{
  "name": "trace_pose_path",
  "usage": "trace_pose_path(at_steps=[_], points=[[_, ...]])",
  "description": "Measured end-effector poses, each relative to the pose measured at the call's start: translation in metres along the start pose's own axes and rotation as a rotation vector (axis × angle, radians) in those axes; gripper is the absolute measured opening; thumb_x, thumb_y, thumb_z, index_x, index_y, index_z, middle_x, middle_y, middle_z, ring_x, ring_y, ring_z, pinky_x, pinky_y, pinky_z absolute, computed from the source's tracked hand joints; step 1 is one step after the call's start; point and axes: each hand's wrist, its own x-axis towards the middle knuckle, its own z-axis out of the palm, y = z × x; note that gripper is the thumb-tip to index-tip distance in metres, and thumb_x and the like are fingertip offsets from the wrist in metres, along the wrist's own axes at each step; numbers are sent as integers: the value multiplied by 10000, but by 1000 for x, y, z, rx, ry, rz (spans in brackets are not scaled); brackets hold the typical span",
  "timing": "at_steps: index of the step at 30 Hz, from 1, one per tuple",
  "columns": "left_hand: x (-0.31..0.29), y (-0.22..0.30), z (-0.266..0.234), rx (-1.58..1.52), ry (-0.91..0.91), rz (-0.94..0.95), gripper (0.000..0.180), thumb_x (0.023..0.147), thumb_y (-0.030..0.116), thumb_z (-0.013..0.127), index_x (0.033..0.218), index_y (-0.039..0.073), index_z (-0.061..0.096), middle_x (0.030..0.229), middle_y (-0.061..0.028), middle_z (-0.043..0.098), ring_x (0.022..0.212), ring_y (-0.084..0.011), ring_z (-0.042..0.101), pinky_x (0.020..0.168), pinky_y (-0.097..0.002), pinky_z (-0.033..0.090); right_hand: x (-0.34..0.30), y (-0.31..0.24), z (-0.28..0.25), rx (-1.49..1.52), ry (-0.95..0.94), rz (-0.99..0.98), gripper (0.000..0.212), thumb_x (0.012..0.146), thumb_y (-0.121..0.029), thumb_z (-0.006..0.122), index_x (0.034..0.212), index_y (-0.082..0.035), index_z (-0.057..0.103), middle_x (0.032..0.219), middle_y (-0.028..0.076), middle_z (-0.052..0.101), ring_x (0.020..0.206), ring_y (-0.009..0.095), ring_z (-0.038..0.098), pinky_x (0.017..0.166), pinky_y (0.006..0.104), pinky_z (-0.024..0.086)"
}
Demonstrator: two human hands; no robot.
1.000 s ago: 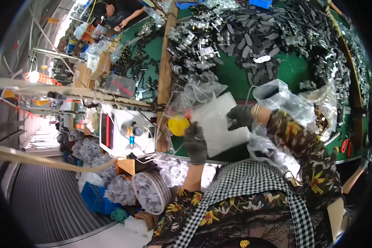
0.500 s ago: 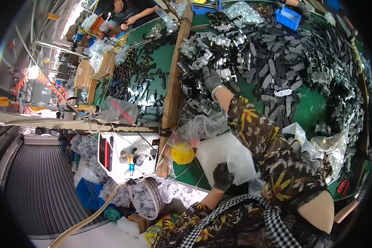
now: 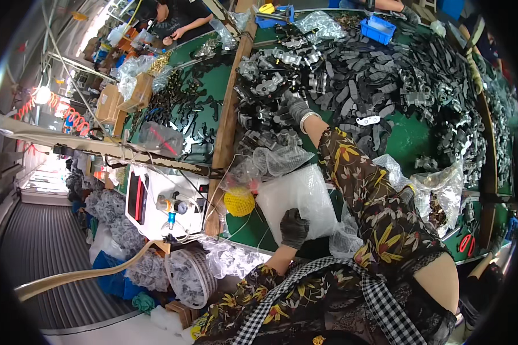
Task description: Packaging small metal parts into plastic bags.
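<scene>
My right hand, in a dark grey glove, reaches into the pile of cast metal caliper parts on the green bench. Its fingers are bent among them, and whatever they close on is hidden. Nearer to me, my gloved left hand grips a white translucent plastic bag, thumb and fingers pressed against its near face. Crumpled clear bubble wrap lies just beyond the bag, and a yellow mesh ball sits to its left.
Dark flat pieces heap over the bench, with a blue bin at the back. A wooden beam divides it on the left. At right lie a clear bag and red scissors. A white machine stands left; a co-worker's hand is beyond.
My view has shifted slightly to the right. My left hand has moved up onto the white bag's face, and the bag looks more upright. My right hand has edged right among the metal parts.
</scene>
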Motion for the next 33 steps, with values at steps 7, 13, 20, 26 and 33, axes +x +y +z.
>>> trace_pose_path(at_steps=[7, 13, 20, 26, 33], points=[[9, 2, 12, 51, -42, 124, 303, 670, 196, 652, 923, 39, 594, 911, -111, 565, 819, -325, 562, 665, -451, 492, 77, 28, 33, 340, 5, 29, 509, 910, -585, 404, 1037, -126, 585, 804, 117, 685, 623, 255, 643, 590, 396, 543], [9, 16, 5, 27, -16, 59, 296, 652, 215, 645, 893, 47, 612, 931, -105, 576, 821, -319, 565, 660, -440, 497, 19, 5, 72, 665, 408, -210, 556, 940, -536, 395, 756, -51, 597, 610, 60, 595, 478, 178, 553, 440, 333, 425], [5, 10, 12, 88, -60, 222, 273, 671, 206, 642, 889, 44, 616, 930, -133, 585, 835, -329, 567, 704, -438, 500, -52, 35, -42, -330, 889, -615, 508, 964, -483, 404, 858, -45, 637, 675, 130, 601, 660, 303, 590, 607, 394, 455], [24, 22, -7, -4, 101, 62, 216, 771, 201, 586, 896, 28, 619, 858, -191, 622, 833, -392, 579, 746, -447, 485, -254, 37, -167, -725, 439, -689, 333, 940, -278, 521, 1130, -6, 550, 947, 203, 613, 848, 330, 596, 729, 406, 468], [33, 75, -84, -58, 105, 15, 201, 790, 190, 641, 922, 39, 648, 872, -164, 615, 798, -343, 607, 723, -397, 490, -409, 94, -143, -363, 127, -818, 378, 799, -22, 622, 1159, -57, 512, 852, 101, 617, 643, 235, 585, 539, 319, 460]])
